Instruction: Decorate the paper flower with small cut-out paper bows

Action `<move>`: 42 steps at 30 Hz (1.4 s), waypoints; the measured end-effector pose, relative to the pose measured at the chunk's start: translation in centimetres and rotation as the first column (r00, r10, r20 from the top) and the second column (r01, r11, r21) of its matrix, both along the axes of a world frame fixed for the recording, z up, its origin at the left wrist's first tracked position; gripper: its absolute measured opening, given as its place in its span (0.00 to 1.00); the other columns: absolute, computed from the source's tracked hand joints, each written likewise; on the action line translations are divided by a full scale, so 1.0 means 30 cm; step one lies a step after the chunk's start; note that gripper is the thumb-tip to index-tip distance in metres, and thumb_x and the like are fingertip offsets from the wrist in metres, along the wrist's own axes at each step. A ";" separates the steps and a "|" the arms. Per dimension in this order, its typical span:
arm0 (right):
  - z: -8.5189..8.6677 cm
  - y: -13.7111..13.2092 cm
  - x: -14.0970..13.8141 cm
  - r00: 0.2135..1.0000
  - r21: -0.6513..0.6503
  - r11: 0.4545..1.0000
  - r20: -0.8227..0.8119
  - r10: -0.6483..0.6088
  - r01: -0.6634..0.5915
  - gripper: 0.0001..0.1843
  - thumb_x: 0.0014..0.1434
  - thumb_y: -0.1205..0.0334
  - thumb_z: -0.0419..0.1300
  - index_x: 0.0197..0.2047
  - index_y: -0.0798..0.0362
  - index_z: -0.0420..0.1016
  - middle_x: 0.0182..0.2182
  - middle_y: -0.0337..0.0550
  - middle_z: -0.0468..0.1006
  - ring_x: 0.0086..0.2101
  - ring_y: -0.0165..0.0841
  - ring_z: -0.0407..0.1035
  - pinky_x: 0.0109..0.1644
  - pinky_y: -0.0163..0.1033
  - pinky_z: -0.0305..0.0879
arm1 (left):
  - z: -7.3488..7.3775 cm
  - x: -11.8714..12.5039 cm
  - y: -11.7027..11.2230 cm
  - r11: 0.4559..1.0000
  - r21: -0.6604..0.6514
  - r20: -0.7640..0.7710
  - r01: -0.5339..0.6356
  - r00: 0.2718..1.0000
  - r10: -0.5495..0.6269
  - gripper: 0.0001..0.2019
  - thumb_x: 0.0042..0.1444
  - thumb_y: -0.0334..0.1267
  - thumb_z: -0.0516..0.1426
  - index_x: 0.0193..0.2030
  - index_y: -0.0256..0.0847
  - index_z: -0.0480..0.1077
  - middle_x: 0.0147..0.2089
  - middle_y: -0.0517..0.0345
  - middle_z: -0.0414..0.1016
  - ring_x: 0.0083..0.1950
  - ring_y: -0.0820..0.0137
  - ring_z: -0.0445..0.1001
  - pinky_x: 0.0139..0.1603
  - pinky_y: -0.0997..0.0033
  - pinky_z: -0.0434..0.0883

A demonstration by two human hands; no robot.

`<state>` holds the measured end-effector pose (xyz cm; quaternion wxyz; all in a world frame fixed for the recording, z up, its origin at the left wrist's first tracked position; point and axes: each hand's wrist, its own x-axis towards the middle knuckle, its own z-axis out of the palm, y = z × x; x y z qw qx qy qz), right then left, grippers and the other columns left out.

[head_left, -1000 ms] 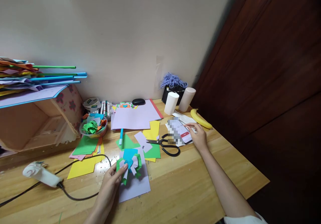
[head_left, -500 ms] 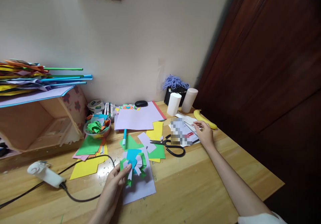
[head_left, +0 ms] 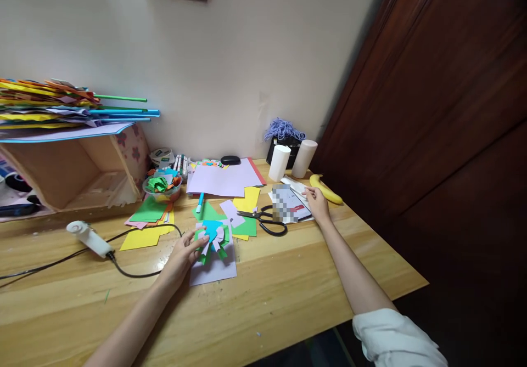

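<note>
My left hand (head_left: pixel 185 254) has its thumb and fingers closed on the left edge of a paper craft (head_left: pixel 214 236) made of blue, green and lilac pieces. The craft is over a lilac paper sheet (head_left: pixel 220 271). My right hand (head_left: pixel 319 203) is at the right edge of a phone (head_left: pixel 302 205), its fingers pinched beside a white, paper-like strip (head_left: pixel 293 184). What those fingertips hold, if anything, I cannot make out. Black-handled scissors (head_left: pixel 274 227) lie between the hands, blades pointing left over green paper and a lilac scrap (head_left: pixel 231 213).
A banana (head_left: pixel 327 190) and two white cylinders (head_left: pixel 280 162) stand near the right hand. A bowl of scraps (head_left: pixel 162 191), a blue marker (head_left: pixel 200 203) and lilac sheets (head_left: pixel 222 181) lie behind. A corded white tool (head_left: pixel 88 239) is left, below a box (head_left: pixel 94 164).
My view has shifted, so the desk things appear higher. The left hand has lowered the paper craft toward the lilac sheet. The right hand stays by the phone, fingers still pinched.
</note>
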<state>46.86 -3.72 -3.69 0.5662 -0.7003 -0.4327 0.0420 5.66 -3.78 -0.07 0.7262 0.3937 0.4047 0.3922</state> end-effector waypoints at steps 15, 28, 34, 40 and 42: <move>0.123 -0.060 -0.541 0.811 -0.044 0.812 -0.097 0.576 -0.582 0.14 0.55 0.51 0.56 0.38 0.53 0.71 0.35 0.42 0.74 0.36 0.33 0.69 0.40 0.37 0.66 | 0.013 0.042 -0.051 0.952 0.265 -0.111 -0.153 0.976 0.188 0.26 0.39 0.42 0.65 0.44 0.38 0.63 0.35 0.55 0.73 0.38 0.67 0.73 0.38 0.71 0.69; 0.122 -0.096 -0.787 0.571 -0.014 0.588 -0.260 0.779 -0.808 0.08 0.50 0.59 0.61 0.33 0.53 0.73 0.30 0.41 0.74 0.33 0.34 0.68 0.36 0.38 0.66 | 0.022 0.038 -0.084 0.858 0.502 -0.191 -0.111 0.953 0.235 0.16 0.46 0.36 0.61 0.42 0.40 0.64 0.44 0.54 0.70 0.43 0.69 0.71 0.44 0.72 0.67; 0.113 -0.116 -0.775 0.615 -0.027 0.614 -0.044 0.788 -0.789 0.04 0.52 0.61 0.60 0.32 0.51 0.74 0.29 0.42 0.74 0.34 0.35 0.66 0.41 0.41 0.63 | 0.011 0.042 -0.084 0.834 0.546 -0.204 -0.081 0.953 0.226 0.15 0.46 0.35 0.61 0.41 0.40 0.64 0.41 0.54 0.71 0.43 0.68 0.71 0.44 0.71 0.67; 0.121 -0.125 -0.758 0.578 0.005 0.579 -0.051 0.814 -0.815 0.05 0.53 0.60 0.60 0.34 0.50 0.75 0.31 0.44 0.76 0.35 0.36 0.68 0.42 0.43 0.64 | 0.036 0.044 -0.098 0.791 0.611 -0.237 -0.038 0.944 0.228 0.11 0.47 0.34 0.60 0.38 0.40 0.64 0.36 0.56 0.70 0.39 0.70 0.70 0.41 0.73 0.66; 0.125 -0.125 -0.753 0.554 0.002 0.554 -0.041 0.832 -0.832 0.05 0.54 0.60 0.60 0.34 0.50 0.75 0.31 0.44 0.77 0.36 0.36 0.69 0.43 0.44 0.64 | 0.041 0.044 -0.101 0.782 0.623 -0.253 -0.015 0.942 0.219 0.10 0.48 0.35 0.59 0.37 0.40 0.63 0.36 0.56 0.70 0.38 0.70 0.70 0.40 0.73 0.66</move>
